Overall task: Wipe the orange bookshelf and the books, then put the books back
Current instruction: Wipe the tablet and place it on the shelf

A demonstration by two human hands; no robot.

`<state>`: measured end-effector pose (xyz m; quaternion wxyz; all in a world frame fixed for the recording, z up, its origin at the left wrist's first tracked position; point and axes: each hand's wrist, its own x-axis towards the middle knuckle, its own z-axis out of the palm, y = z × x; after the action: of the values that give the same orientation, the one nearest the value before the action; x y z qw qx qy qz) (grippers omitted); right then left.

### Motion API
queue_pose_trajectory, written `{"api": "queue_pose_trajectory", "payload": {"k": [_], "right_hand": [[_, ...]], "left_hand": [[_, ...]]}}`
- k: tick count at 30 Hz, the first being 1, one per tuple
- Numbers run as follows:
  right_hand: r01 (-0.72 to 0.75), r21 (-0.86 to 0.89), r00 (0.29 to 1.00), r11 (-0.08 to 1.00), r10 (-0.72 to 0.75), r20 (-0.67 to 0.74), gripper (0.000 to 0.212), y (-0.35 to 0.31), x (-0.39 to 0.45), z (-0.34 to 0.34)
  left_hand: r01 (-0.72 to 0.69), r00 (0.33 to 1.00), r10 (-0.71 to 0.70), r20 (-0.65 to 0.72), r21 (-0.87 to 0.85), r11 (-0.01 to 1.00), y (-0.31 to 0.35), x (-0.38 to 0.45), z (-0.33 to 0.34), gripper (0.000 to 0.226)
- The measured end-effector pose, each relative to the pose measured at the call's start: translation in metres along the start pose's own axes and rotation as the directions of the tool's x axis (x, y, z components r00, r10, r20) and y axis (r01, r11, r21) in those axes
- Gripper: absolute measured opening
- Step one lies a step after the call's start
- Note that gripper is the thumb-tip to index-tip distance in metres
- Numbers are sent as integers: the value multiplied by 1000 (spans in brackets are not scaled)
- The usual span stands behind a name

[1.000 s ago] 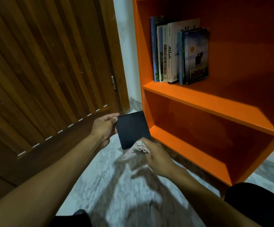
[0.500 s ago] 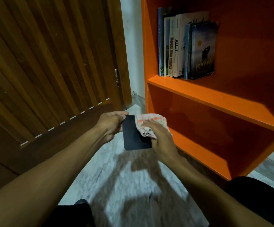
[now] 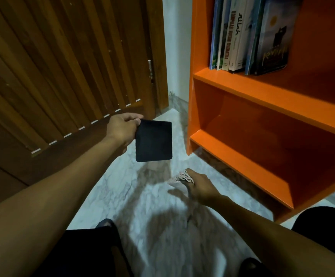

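Observation:
My left hand (image 3: 122,129) pinches a small dark book (image 3: 153,140) by its upper left corner and holds it flat-on above the floor, left of the orange bookshelf (image 3: 242,88). My right hand (image 3: 199,186) is lower, near the floor, clutching a crumpled pale checked cloth (image 3: 183,175); it is apart from the book. Several books (image 3: 248,35) stand upright at the left end of the upper visible shelf. The lower compartment (image 3: 262,132) holds nothing I can see.
A brown slatted wooden door (image 3: 62,66) fills the left side, with a white wall strip (image 3: 176,47) between it and the shelf. Grey marble floor (image 3: 162,226) lies below my arms. My dark-clothed knees (image 3: 94,252) sit at the bottom edge.
My right hand with the cloth has come off the dark book and dropped toward the floor. My left hand keeps holding the book. The view has moved closer to the shelf.

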<state>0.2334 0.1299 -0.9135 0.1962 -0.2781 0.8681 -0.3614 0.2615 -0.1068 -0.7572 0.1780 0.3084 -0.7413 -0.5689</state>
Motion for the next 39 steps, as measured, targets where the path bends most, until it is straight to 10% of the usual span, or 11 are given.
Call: {"api": "queue_pose_trajectory", "payload": {"k": [11, 20, 24, 28, 33, 39], "right_hand": [[-411, -227, 912, 883, 398, -101, 31, 97, 21, 86], [-302, -224, 935, 927, 333, 118, 39, 164, 34, 144], [-270, -291, 883, 918, 356, 306, 39, 119, 31, 92], [-480, -71, 865, 874, 485, 128, 22, 81, 45, 20], [-298, 280, 892, 913, 371, -259, 30, 8, 59, -94], [-7, 364, 933, 931, 137, -332, 34, -114, 22, -197]], "left_hand": [[-3, 982, 10, 186, -40, 999, 2, -32, 19, 19], [6, 974, -9, 227, 12, 1000, -7, -26, 27, 17], [-62, 970, 43, 239, 74, 995, -13, -22, 30, 17], [-233, 945, 176, 276, 191, 954, -11, -26, 31, 19], [-526, 841, 404, 361, 365, 768, 14, -53, 38, 18], [-862, 499, 628, 597, 416, 289, 54, -81, 51, 28]]}}
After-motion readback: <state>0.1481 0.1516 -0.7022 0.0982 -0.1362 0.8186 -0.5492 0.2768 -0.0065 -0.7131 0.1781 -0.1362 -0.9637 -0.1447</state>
